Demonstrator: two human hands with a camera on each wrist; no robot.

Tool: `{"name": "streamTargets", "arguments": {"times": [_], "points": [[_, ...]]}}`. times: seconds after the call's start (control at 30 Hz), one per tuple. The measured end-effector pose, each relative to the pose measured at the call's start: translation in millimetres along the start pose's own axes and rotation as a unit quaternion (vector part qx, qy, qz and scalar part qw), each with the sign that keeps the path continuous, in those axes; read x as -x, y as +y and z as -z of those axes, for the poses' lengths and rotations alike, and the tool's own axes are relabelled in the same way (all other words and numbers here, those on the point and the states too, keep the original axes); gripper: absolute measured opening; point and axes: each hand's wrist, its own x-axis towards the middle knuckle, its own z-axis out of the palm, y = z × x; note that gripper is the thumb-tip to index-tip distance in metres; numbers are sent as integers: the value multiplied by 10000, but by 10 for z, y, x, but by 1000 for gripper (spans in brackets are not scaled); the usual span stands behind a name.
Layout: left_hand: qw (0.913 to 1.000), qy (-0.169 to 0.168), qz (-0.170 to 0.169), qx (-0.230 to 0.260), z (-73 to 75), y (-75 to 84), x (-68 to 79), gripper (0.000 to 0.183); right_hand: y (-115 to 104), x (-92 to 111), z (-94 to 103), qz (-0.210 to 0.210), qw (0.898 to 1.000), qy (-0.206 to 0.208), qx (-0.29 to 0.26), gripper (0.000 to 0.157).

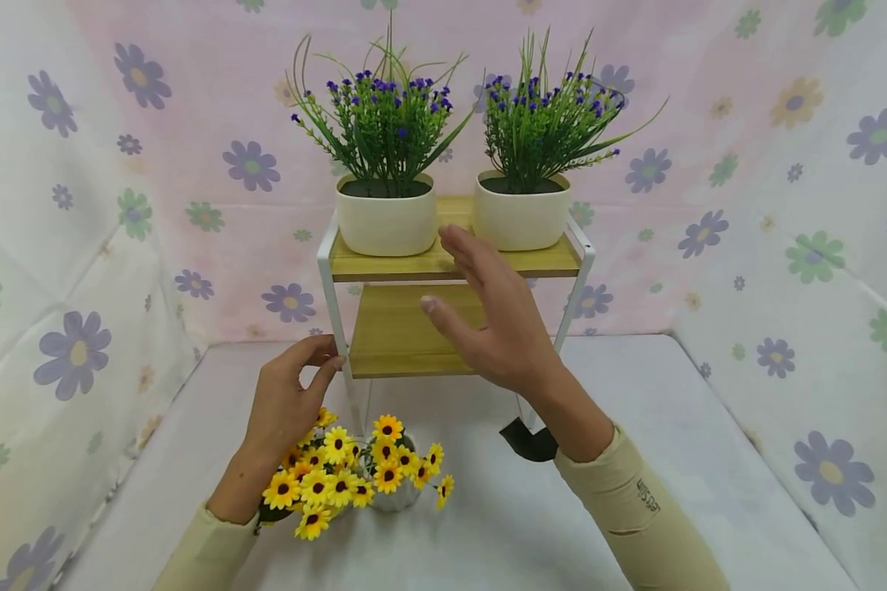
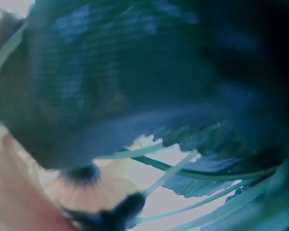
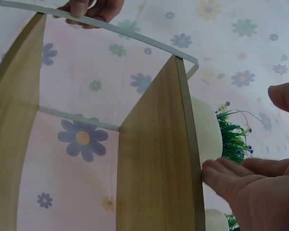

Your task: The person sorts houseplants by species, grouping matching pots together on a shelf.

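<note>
A two-tier wooden shelf (image 1: 406, 328) with a white metal frame stands ahead of me. My left hand (image 1: 288, 394) pinches its left upright, thumb in front and fingers behind. My right hand (image 1: 491, 316) is held out with straight fingers, its fingertips right at the upper board's front edge in the right wrist view. On that board sit two cream pots with purple-flowered plants: the left pot (image 1: 388, 217) and the right pot (image 1: 523, 213). Below my left wrist are yellow artificial flowers (image 1: 333, 476); a dark leaf (image 2: 115, 72) fills most of the left wrist view.
A small vase (image 1: 395, 497) holds some of the yellow flowers on the white-covered table (image 1: 673, 492). A black strap-like piece (image 1: 525, 439) shows under my right wrist. Flower-patterned cloth (image 1: 251, 246) hangs at the back and both sides.
</note>
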Motion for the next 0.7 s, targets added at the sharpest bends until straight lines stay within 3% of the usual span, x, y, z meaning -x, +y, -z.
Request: {"name": "streamTargets", "arguments": {"times": [0.17,0.3,0.57,0.7], "points": [[10000,4,9,-27,-5,4,1,29,72,241,-24,816,9928,-137,-871,65],[10000,-8,-1,-26,-9,8,-5,30,220,466,-82,1025,9839,-377,-1414,65],[10000,0,6,-34,-19,4,5,28,490,841,-254,448,9810,-603,-1789,64],[10000,25,-55,-75,-8,5,-1,28,540,919,-340,112,9757,-779,-2043,59]]}}
